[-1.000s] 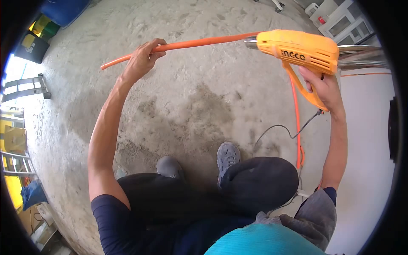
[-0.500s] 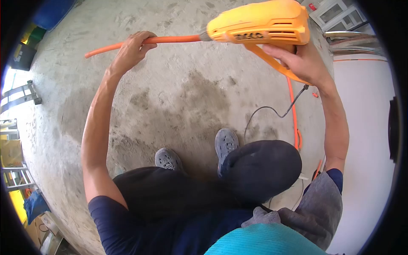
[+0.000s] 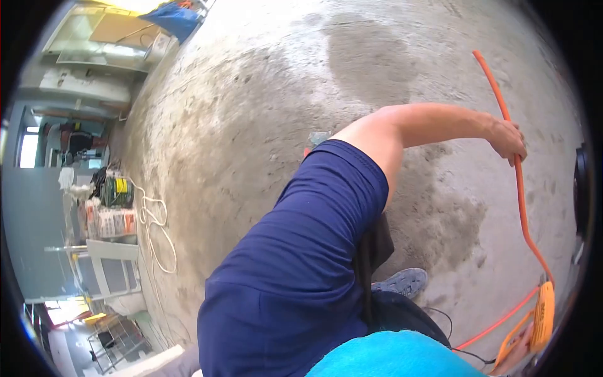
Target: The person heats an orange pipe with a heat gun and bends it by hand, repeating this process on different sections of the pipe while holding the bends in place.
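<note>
My left hand [image 3: 506, 139] is closed around an orange plastic pipe [image 3: 521, 201] at the right of the head view. The pipe runs from a free upper end down to the nozzle of a yellow-orange heat gun [image 3: 543, 317], bending on its lower stretch. At the lower right edge my right hand [image 3: 520, 353] grips the heat gun's handle; only part of this hand shows. A dark cord [image 3: 472, 357] trails from the gun. Whether the pipe's lower end sits in or against the nozzle is too small to tell.
Another orange pipe [image 3: 493, 328] lies on the concrete floor [image 3: 270, 125] near my shoe [image 3: 405, 284]. To the left are a white cable [image 3: 164, 235], a green reel [image 3: 118, 191] and stacked panels [image 3: 113, 270]. A blue bag [image 3: 173, 20] is at the top left.
My view has swung round to the left, so both hands and the heat gun now appear at the right. The pipe's stretch near the gun is now bent. Both hands keep their hold.
</note>
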{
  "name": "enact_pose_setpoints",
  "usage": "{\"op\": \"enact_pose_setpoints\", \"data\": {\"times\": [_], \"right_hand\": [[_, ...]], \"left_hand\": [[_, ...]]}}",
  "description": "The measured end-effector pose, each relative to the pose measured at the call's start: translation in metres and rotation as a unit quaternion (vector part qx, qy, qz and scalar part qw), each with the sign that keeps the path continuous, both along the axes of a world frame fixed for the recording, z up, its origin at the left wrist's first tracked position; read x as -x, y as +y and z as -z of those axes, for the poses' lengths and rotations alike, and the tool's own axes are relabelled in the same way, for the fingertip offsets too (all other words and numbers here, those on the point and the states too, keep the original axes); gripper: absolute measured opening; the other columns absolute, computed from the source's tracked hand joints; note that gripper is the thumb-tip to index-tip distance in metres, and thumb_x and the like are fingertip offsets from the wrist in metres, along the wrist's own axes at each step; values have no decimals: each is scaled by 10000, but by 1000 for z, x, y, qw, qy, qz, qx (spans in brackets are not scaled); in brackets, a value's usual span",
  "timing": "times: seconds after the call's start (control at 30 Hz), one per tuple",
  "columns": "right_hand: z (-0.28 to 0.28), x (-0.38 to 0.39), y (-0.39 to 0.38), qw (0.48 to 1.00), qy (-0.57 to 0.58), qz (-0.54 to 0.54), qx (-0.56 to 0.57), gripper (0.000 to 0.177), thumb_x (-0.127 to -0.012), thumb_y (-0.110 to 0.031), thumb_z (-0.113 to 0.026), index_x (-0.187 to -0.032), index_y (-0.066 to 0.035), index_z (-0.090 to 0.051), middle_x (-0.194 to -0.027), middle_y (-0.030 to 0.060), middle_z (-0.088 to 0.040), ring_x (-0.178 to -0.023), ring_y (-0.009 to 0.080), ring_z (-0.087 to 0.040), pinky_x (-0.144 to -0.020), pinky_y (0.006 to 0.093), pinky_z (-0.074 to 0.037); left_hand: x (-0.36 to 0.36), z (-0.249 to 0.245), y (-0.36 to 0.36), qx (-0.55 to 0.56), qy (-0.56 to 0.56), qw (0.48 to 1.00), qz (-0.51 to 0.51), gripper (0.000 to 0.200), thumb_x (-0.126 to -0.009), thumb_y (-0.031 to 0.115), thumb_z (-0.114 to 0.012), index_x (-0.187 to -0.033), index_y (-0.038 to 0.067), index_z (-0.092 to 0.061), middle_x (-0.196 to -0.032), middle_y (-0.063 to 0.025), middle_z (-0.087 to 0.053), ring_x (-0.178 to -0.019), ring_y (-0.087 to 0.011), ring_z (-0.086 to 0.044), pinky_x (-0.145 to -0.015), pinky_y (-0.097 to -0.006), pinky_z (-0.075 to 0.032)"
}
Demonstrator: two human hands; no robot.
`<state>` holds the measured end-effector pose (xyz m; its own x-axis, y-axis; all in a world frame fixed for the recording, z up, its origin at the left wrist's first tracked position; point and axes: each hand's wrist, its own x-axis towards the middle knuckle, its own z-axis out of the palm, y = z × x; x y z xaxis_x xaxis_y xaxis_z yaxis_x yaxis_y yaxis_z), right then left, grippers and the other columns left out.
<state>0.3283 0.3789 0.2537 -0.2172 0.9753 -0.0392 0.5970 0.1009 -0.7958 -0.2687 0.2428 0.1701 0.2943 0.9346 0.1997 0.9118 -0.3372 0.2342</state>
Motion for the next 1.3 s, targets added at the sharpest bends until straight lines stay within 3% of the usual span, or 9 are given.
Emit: {"op": "enact_pose_setpoints", "data": {"times": [0.23, 0.33, 0.37, 0.5, 0.93, 1.17, 1.2, 1.23, 1.3], "right_hand": [[-1, -12, -17, 997, -44, -46, 41, 266, -1019, -354, -658, -885, -132, -595, -741, -49, -465, -621, 55, -436, -554, 239, -364], [39, -50, 49, 985, -61, -95, 128, 241, -1033, -323, -633, -906, -118, -631, -758, -45, -515, -633, 56, -458, -569, 232, -388], [86, -111, 119, 956, -81, -143, 243, 236, -1038, -313, -624, -913, -113, -643, -764, -44, -532, -638, 56, -465, -574, 230, -396], [49, 11, 28, 986, -89, -112, 80, 219, -1036, -308, -626, -959, -103, -645, -808, -30, -547, -681, 69, -486, -609, 241, -413], [79, 161, 14, 978, -117, -174, 19, 236, -1028, -291, -630, -1108, -70, -654, -953, 13, -597, -821, 110, -554, -722, 277, -470], [86, 169, 28, 978, -97, -186, 19, 283, -1024, -281, -633, -1188, -51, -658, -1031, 37, -624, -897, 132, -591, -783, 297, -501], [80, 144, 40, 980, -96, -173, 26, 292, -1024, -280, -633, -1200, -49, -659, -1042, 40, -627, -908, 135, -596, -792, 300, -505], [68, 114, 36, 983, -98, -152, 31, 300, -1023, -279, -633, -1211, -46, -660, -1054, 44, -631, -919, 139, -601, -801, 302, -509], [45, 53, 4, 989, -108, -89, 48, 318, -1022, -276, -634, -1234, -41, -661, -1076, 50, -639, -940, 145, -612, -818, 308, -518]], "left_hand": [[-3, 2, -7, 16, 0, 1000, 15, 286, -951, 374, -679, -1172, 197, -718, -1079, -18, -739, -1151, -252, -631, -1030, -478, -401], [3, 9, -5, 24, 10, 1000, 10, 295, -952, 388, -675, -1183, 209, -718, -1072, -29, -743, -1151, -254, -639, -1022, -493, -410], [1, 10, 0, 23, 17, 999, 19, 301, -953, 398, -672, -1187, 215, -717, -1073, -31, -745, -1151, -253, -644, -1016, -500, -415], [-2, 15, 7, 32, 37, 999, 21, 319, -966, 425, -653, -1215, 231, -705, -1104, -30, -746, -1144, -255, -654, -1020, -505, -416], [-18, 23, 1, 87, 104, 991, 11, 299, -1021, 402, -580, -1275, 262, -652, -1227, 4, -715, -1198, -251, -621, -1059, -543, -357], [-14, 45, 18, -15, 145, 989, 37, 297, -997, 483, -594, -1098, 216, -676, -1106, -28, -725, -1145, -250, -643, -997, -505, -454], [6, 97, 47, -59, 85, 993, 56, 315, -968, 504, -632, -994, 195, -690, -1045, -54, -730, -1038, -275, -680, -902, -444, -523], [6, 98, 28, -110, 53, 992, 40, 311, -982, 437, -638, -1021, 142, -726, -999, -112, -745, -952, -330, -698, -849, -452, -549], [5, 55, -9, 11, -68, 997, 37, 186, -914, 306, -731, -989, 136, -745, -964, -110, -758, -927, -302, -714, -807, -459, -552]]}}
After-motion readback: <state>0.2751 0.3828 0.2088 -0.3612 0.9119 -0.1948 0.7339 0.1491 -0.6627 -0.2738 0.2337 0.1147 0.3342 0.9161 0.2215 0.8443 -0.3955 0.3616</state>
